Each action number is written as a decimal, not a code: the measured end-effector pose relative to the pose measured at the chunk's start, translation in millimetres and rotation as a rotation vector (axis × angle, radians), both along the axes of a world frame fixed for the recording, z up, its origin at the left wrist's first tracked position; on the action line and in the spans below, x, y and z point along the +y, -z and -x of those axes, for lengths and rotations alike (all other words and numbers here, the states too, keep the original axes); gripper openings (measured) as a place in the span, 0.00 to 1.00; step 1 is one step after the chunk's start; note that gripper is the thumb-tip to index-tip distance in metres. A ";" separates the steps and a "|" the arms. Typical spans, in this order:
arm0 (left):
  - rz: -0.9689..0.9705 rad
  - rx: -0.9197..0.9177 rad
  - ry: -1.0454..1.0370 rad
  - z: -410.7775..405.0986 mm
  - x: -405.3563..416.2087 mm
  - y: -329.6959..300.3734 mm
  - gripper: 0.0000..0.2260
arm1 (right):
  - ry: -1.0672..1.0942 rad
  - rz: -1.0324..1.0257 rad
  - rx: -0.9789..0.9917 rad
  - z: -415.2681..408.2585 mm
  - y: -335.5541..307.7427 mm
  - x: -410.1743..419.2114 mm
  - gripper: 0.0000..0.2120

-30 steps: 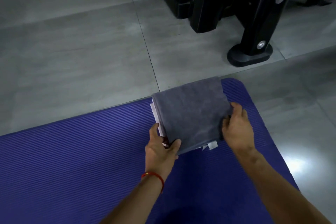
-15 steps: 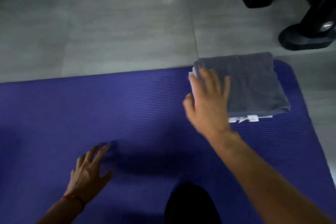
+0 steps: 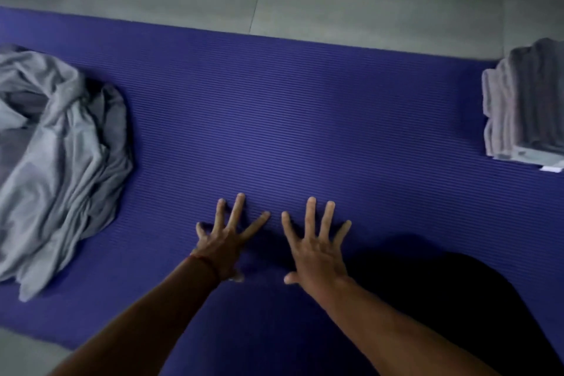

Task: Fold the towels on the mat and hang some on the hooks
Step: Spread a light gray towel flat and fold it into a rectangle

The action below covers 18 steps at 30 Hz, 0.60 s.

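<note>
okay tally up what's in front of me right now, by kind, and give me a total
Purple mat: 1
Stack of folded grey towels: 1 (layers too blurred to count)
Heap of unfolded grey towels: 1
Hands: 2, left hand, right hand
Total: 5

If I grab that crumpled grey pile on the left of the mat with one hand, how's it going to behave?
The crumpled grey towels lie in loose folds, so they will probably droop and trail rather than hold shape. The thin, soft creases suggest light cloth. One hand may lift only one layer, since the pile seems tangled on the mat.
</note>
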State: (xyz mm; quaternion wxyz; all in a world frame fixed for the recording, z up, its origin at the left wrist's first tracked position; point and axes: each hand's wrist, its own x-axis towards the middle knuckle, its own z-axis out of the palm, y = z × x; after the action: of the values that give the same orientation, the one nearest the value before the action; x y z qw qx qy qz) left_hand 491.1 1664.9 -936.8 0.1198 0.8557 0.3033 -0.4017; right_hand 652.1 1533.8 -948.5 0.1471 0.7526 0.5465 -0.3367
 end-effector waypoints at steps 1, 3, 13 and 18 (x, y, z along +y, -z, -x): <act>-0.018 -0.005 0.007 1.1 -2.2 1.3 0.63 | 0.002 0.023 0.003 2.1 0.5 1.6 0.63; -0.044 -0.020 0.027 2.8 -5.0 5.2 0.64 | 0.011 0.058 -0.002 3.2 1.7 3.6 0.63; -0.020 -0.012 0.077 0.9 -0.7 15.4 0.64 | 0.008 0.088 -0.004 1.7 4.2 5.3 0.64; 0.001 -0.018 0.047 -1.0 -1.9 18.9 0.65 | 0.029 0.072 0.003 1.5 3.7 2.3 0.64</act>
State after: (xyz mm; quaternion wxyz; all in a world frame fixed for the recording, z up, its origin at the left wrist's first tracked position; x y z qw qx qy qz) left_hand 492.1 1663.0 -955.7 0.1136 0.8662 0.2816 -0.3967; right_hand 650.6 1536.2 -952.3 0.1684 0.7540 0.5234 -0.3594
